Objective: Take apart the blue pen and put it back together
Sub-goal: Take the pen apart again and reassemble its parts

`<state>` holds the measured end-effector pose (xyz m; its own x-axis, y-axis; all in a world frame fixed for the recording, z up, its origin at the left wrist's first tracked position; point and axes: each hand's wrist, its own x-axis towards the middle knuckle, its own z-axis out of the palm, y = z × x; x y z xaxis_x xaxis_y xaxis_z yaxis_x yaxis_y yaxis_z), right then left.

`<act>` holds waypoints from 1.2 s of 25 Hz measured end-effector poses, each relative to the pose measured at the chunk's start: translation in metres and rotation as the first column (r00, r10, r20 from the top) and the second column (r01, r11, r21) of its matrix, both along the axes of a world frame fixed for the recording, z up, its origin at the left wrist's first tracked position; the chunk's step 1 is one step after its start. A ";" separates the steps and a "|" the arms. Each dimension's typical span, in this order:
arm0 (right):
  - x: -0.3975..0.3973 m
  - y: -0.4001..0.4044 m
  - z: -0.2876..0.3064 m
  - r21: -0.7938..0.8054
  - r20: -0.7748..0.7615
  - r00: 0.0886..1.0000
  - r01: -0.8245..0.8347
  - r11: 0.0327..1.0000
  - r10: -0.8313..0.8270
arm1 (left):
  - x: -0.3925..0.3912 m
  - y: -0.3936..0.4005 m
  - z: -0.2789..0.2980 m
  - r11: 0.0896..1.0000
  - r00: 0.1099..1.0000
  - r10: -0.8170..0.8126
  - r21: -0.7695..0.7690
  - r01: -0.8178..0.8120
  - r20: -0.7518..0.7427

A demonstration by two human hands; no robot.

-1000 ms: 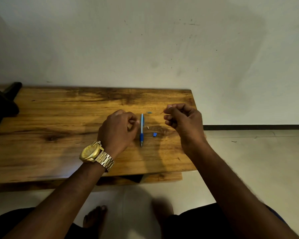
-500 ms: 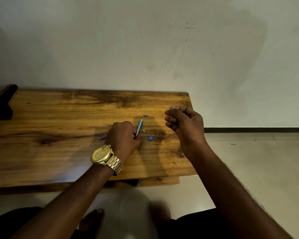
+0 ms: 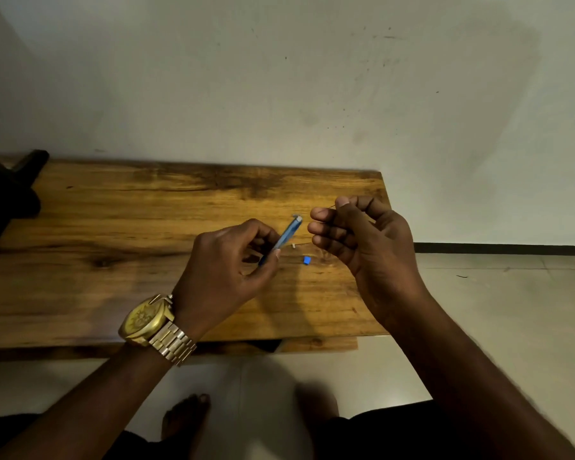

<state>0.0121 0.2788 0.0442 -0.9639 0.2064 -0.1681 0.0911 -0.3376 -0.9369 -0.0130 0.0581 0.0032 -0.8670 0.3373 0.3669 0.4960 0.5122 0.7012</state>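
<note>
**A:** Where do you stand with the pen?

**B:** You are in the reassembly half, as I judge it. Your left hand [image 3: 233, 260] pinches the blue pen barrel [image 3: 284, 237] near its lower end, lifted off the table [image 3: 113, 227] and tilted so its pale open end points up and away, toward the far right corner. Your right hand [image 3: 356, 237] is curled, thumb and forefinger pinching a thin dark piece [image 3: 333, 206] that only just shows past the fingertips; it looks like the refill or the spring, but it is too slender to say which.

**A:** And the loose bits?

**B:** Two lie on the wood near the right edge, between your hands: a small blue piece [image 3: 306, 259] and a tiny white piece [image 3: 292, 246], just beside each other and not touching. The white one lies right below the barrel.

**A:** What does the next move ask of you?

**B:** Probably lining that thin part up with the barrel's open end. The hands are near but apart, so bring them together, keep the barrel steady, and feed the part in straight. Mind your wrists over the two small pieces; a nudge could send them off the right edge.
</note>
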 end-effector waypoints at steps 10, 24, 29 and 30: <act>-0.002 -0.013 0.000 0.104 -0.008 1.000 0.029 0.994 -0.028 | -0.007 -0.007 -0.005 0.999 0.995 -0.016 -0.050 0.011 -0.102; -0.003 -0.009 -0.009 0.166 -0.050 0.999 0.005 0.986 0.004 | -0.006 -0.006 -0.007 0.998 0.995 -0.017 -0.062 0.011 -0.095; -0.004 -0.008 -0.011 0.217 -0.064 0.998 -0.006 0.976 0.020 | -0.007 -0.007 -0.009 0.997 0.994 -0.016 -0.075 0.008 -0.110; -0.004 -0.008 -0.011 0.228 -0.070 0.997 -0.005 0.974 0.021 | -0.007 -0.007 -0.009 0.997 0.993 -0.016 -0.077 0.007 -0.113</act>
<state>0.0083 0.2712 0.0329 -0.9746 0.2184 -0.0491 0.0244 -0.1142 -0.9932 -0.0202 0.0512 -0.0060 -0.8172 0.3777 0.4354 0.5761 0.5561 0.5990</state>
